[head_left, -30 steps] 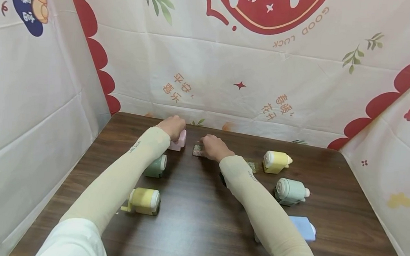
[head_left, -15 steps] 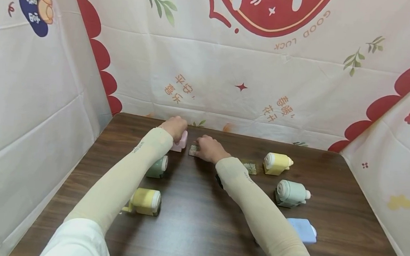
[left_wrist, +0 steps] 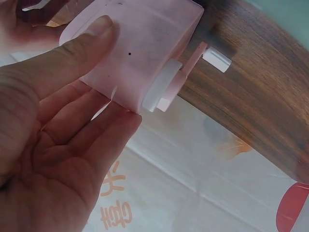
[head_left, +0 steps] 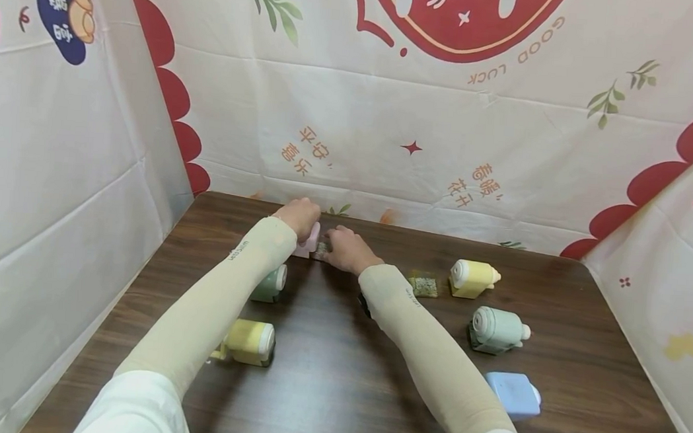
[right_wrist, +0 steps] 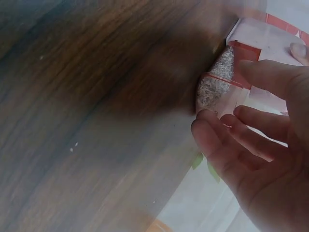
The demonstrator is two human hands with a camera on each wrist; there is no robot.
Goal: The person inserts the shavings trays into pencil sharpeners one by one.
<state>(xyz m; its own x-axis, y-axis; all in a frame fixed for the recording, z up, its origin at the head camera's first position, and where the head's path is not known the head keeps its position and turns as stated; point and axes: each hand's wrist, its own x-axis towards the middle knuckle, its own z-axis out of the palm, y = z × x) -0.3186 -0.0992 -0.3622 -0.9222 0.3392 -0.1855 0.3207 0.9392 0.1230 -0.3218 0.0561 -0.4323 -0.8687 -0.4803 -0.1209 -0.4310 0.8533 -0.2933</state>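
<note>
A pink hand-crank pencil sharpener [left_wrist: 145, 43] is gripped by my left hand [head_left: 300, 217] near the table's back edge, thumb on one face and fingers on the opposite side. Its crank [left_wrist: 183, 75] and white collar point away from the palm in the left wrist view. My right hand [head_left: 350, 250] pinches a clear, reddish-tinted shavings drawer [right_wrist: 215, 89] between thumb and fingers. Grey shavings fill part of it. The drawer lies at the sharpener's open end, seemingly partly inside; how deep cannot be told.
Green [head_left: 269, 284] and yellow [head_left: 249, 342] sharpeners stand under and beside the left forearm. At right are a yellow sharpener [head_left: 474, 278], a pale green one [head_left: 499, 330] and a blue one [head_left: 514, 394]. A yellowish drawer with shavings [head_left: 422, 285] lies behind the right forearm.
My right hand has moved left with the shavings drawer, closing the gap to the pink sharpener. The left hand keeps its grip and stays nearly in place.
</note>
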